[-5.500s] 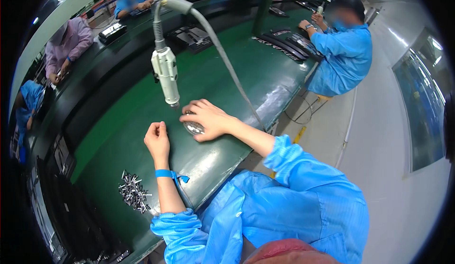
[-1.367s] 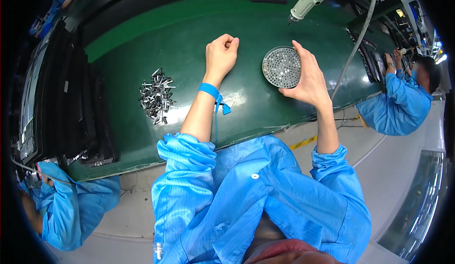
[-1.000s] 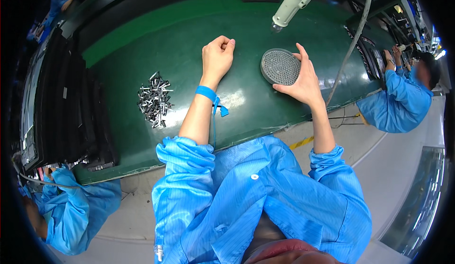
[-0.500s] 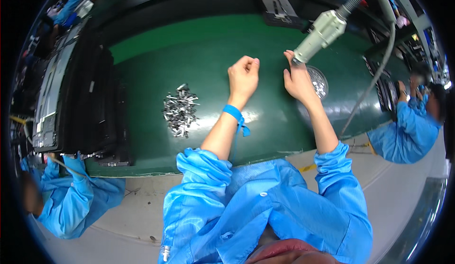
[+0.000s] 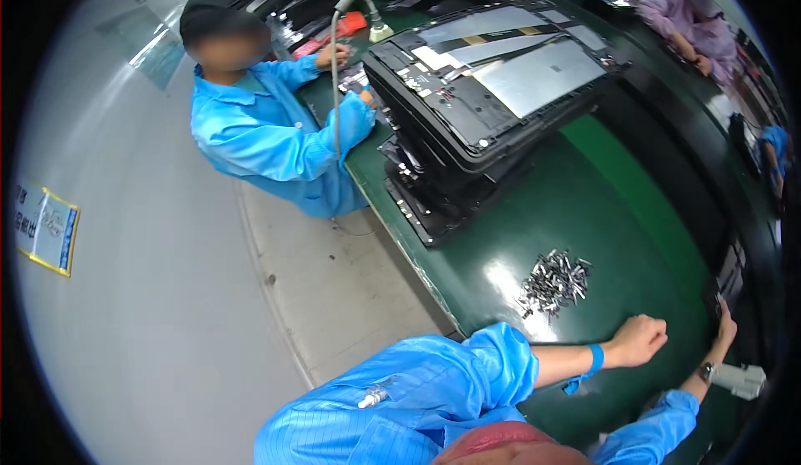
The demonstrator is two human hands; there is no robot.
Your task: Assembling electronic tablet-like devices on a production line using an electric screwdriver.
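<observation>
My left hand (image 5: 638,341), with a blue band (image 5: 596,358) on its wrist, is held over the green table with its fingers curled in; whatever it may hold is hidden. To its left lies a loose pile of small silver and black metal pieces (image 5: 554,283). Farther right, my right hand (image 5: 724,333) reaches away from me. Its fingers are at the near edge of a black laptop-like casing (image 5: 731,275) and seem to grip it, though the dark picture rim hides part. The pale electric screwdriver (image 5: 738,380) hangs beside my right wrist.
A tall stack of black laptop-like casings with silver panels (image 5: 534,73) stands on the table's left part. Past it, a co-worker in a blue smock (image 5: 267,140) works at the table edge (image 5: 417,269). Other people sit across. A grey cable (image 5: 335,90) hangs near the co-worker.
The view has swung left, bringing the stack and the co-worker into the middle. My right hand has moved from beside the screwdriver tip to the black casing. My left hand stays curled.
</observation>
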